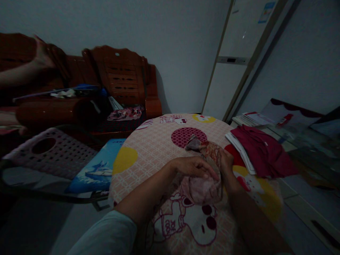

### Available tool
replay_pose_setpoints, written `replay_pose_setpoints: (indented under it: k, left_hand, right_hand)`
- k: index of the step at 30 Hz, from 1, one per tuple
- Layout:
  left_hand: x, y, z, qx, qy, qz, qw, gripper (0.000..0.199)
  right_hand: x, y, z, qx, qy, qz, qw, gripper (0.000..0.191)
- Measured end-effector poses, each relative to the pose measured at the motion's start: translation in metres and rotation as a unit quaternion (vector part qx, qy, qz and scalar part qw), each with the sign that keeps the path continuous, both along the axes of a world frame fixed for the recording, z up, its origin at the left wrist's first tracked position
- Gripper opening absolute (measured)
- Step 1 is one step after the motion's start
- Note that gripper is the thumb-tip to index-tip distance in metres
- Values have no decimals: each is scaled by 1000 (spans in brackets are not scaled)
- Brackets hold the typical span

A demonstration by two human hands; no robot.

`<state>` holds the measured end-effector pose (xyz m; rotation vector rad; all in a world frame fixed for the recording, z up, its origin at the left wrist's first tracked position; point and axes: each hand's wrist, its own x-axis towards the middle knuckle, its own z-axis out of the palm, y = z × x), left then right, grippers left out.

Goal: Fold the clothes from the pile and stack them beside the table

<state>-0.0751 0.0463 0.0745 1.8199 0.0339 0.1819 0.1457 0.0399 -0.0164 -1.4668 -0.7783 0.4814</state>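
A crumpled, thin pinkish cloth with a reddish patterned part lies bunched near the middle of a round table with a pale pink, cartoon-printed cover. The left hand rests palm-down over it, fingers loosely bent; whether they pinch any fabric I cannot tell. The right hand is curled closed around the cloth's right side, its fingertips hidden. The soft fabric could twist or crease into uneven layers, since it is bunched and the left hand's hold looks light. By the table's right edge sits a folded dark magenta fabric against a folded white fabric; a sweep of the right forearm could push these off that edge. Beyond the left edge stand a woven strap chair and a glossy blue printed cushion, with a carved reddish-brown wooden seat behind.
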Motion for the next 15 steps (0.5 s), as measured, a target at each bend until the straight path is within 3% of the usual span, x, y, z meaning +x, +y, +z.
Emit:
replay_pose_setpoints:
  k: [2, 4, 6, 7, 9, 11, 13, 15]
  left_hand:
    - [9, 2, -12, 16, -29, 36, 999, 31]
    - [13, 15, -31, 66, -58, 189, 978, 29]
    - [11, 35, -50, 145, -53, 370, 916, 37]
    - [9, 44, -59, 180, -46, 431, 883, 47]
    - [5, 60, -74, 229, -35, 477, 848, 68]
    - [3, 68, -83, 249, -21, 472, 845, 82]
    - [4, 72, -86, 253, -3, 467, 847, 80]
    - [4, 73, -85, 257, 20, 481, 838, 62]
  right_hand:
    - [3, -1, 4, -28, -64, -12, 997, 38]
    - [6, -3, 9, -37, -131, -30, 990, 41]
    - [7, -4, 15, -40, -185, -48, 981, 47]
    - [7, -5, 18, -47, -215, -49, 974, 51]
    - [4, -8, 22, -77, -278, -17, 957, 54]
    - [-1, -10, 22, -102, -340, 59, 933, 57]
    - [-6, -12, 19, -103, -384, 137, 907, 53]
    - [-8, -11, 15, -85, -390, 181, 899, 42]
